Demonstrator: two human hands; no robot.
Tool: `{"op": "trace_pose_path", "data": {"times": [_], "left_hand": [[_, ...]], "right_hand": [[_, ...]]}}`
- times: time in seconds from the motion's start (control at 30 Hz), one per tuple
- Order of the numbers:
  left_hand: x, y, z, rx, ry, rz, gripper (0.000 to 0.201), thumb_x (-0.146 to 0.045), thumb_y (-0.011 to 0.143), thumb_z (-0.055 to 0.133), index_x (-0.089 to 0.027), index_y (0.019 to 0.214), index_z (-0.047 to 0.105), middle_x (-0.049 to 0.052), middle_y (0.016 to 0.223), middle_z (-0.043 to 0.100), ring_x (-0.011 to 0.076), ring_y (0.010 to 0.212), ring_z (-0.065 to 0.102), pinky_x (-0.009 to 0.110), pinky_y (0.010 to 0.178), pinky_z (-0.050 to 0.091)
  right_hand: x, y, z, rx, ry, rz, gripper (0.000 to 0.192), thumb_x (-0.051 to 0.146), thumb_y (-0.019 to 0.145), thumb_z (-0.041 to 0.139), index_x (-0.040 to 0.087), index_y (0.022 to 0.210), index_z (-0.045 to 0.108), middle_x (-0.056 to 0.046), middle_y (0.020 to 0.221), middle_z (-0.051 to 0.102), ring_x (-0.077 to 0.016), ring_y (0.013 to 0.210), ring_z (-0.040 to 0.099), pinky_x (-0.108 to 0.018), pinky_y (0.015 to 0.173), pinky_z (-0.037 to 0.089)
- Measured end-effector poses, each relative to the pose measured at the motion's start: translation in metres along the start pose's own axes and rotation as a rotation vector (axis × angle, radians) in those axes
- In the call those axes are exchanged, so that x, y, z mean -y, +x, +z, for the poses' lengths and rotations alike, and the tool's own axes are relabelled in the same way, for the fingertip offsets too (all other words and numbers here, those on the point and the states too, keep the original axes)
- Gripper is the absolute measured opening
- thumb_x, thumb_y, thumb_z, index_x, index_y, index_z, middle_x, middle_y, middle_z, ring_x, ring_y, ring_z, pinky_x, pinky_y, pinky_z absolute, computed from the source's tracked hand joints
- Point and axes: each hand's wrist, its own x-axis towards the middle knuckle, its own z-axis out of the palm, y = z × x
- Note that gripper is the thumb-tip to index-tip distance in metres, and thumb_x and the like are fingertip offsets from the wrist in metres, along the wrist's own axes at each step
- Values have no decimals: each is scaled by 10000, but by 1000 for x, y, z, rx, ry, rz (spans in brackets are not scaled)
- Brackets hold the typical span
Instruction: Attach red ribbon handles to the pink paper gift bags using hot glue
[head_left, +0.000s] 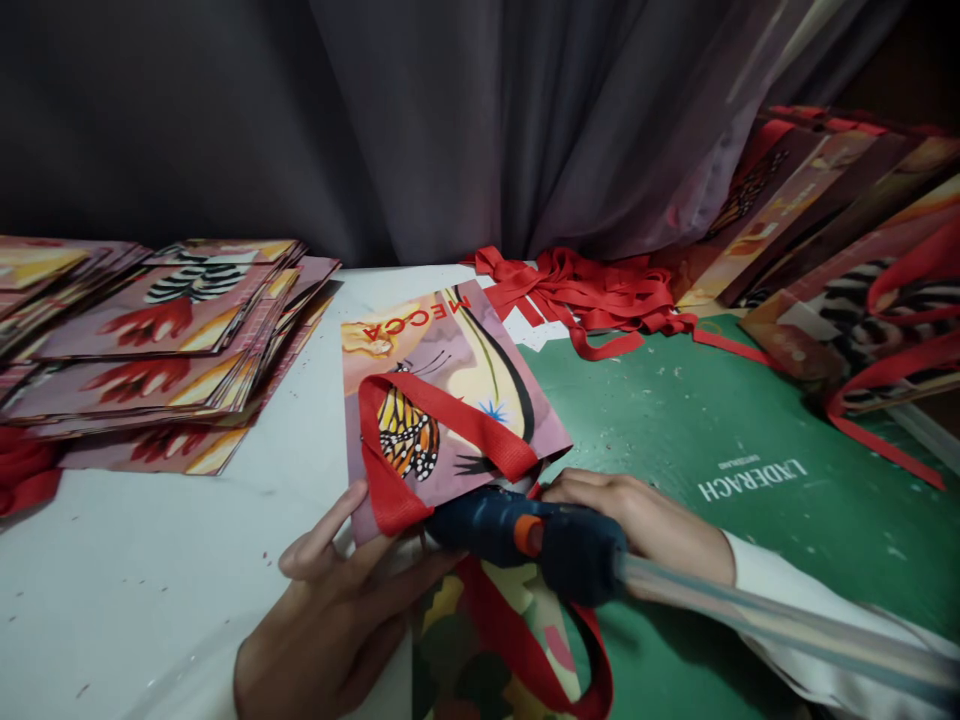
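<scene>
1. Right hand (645,520) is wrapped around a dark blue glue gun (525,535), its nozzle aimed left at the near edge of a flat printed paper bag (450,380).
2. Left hand (337,600) lies loose and unclenched, fingertips pressing the bag's near corner, just left of the gun.
3. The bag's red ribbon handle (442,420) loops directly beyond both hands.
4. A stack of flat bags (165,330) lies far left; loose red ribbons (592,295) lie beyond the right hand.
</scene>
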Motion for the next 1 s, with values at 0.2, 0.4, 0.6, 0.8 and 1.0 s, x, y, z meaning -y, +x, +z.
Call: {"op": "trace_pose_path", "data": {"times": [0.2, 0.4, 0.6, 0.8, 1.0], "left_hand": [[0, -2, 1, 51, 25, -5, 686, -82, 828, 442, -483, 1383, 406, 18, 1226, 545, 316, 1325, 363, 468, 1007, 385], [-1, 1, -2, 20, 24, 5, 741, -61, 791, 466, -489, 1391, 389, 30, 1279, 503, 415, 1411, 158, 533, 972, 408], [-3, 4, -4, 3, 7, 19, 715, -72, 796, 459, -469, 1388, 404, 25, 1304, 479, 426, 1406, 164, 562, 981, 373], [-7, 6, -4, -51, 18, 13, 709, -58, 763, 485, -464, 1344, 468, 15, 1216, 539, 395, 1392, 222, 452, 930, 375], [-9, 8, -3, -83, -28, 11, 673, -82, 712, 524, -433, 1286, 543, 16, 1254, 553, 386, 1398, 191, 449, 920, 334]], "right_hand": [[-4, -8, -4, -23, -34, 25, 229, 295, 827, 637, 205, 1034, 599, -20, 934, 621, -144, 804, 603, -243, 715, 424], [-2, -15, -11, -20, -52, 34, 180, 253, 824, 627, 193, 992, 605, -28, 912, 614, -150, 800, 601, -237, 702, 418], [6, -19, -19, -18, -103, 94, 203, 142, 782, 570, 197, 976, 590, -27, 914, 629, -149, 798, 611, -226, 691, 431], [21, -23, -25, -23, -219, 150, 239, 63, 683, 534, 205, 874, 557, -29, 882, 621, -168, 769, 606, -239, 658, 441], [32, -28, -29, 0, -354, 179, 195, 85, 700, 506, 214, 846, 513, -22, 833, 587, -165, 709, 582, -246, 610, 420]]}}
